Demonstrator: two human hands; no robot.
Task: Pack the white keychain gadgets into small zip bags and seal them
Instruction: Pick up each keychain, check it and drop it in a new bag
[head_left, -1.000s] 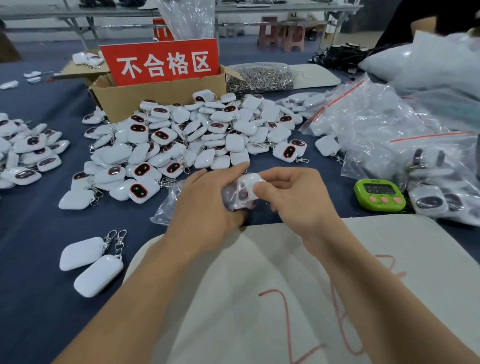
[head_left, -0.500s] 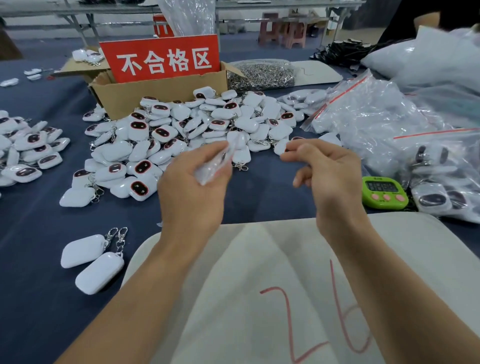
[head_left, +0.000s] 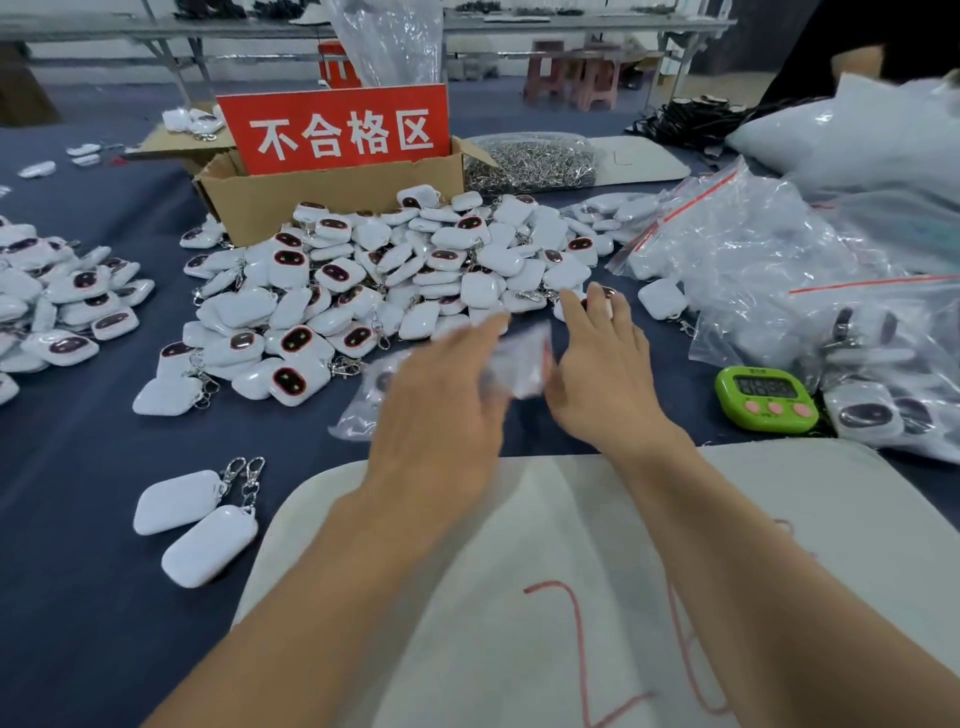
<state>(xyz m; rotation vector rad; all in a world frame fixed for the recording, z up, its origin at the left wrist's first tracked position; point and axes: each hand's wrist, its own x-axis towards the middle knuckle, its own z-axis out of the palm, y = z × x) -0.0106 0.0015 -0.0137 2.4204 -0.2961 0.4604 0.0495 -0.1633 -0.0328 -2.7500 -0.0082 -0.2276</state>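
Observation:
My left hand (head_left: 441, 410) is blurred, its fingers stretched out toward the pile of white keychain gadgets (head_left: 395, 270). Just right of its fingertips a small zip bag (head_left: 522, 364) with a gadget inside is smeared by motion; I cannot tell whether the hand touches it. My right hand (head_left: 602, 379) reaches forward with straight fingers, the tips over a gadget (head_left: 605, 299) at the pile's near right edge. A flat stack of empty zip bags (head_left: 358, 410) lies partly under my left hand.
A cardboard box (head_left: 322, 197) with a red sign stands behind the pile. Filled clear bags (head_left: 753, 270) heap up on the right beside a green timer (head_left: 763, 397). Two loose gadgets (head_left: 192, 519) lie at the near left, and a white cloth (head_left: 519, 597) covers my lap.
Both hands dropped from the raised position and moved forward. The bag pinched by my left hand now blurs between the hands. My right hand has stretched out to the pile's edge.

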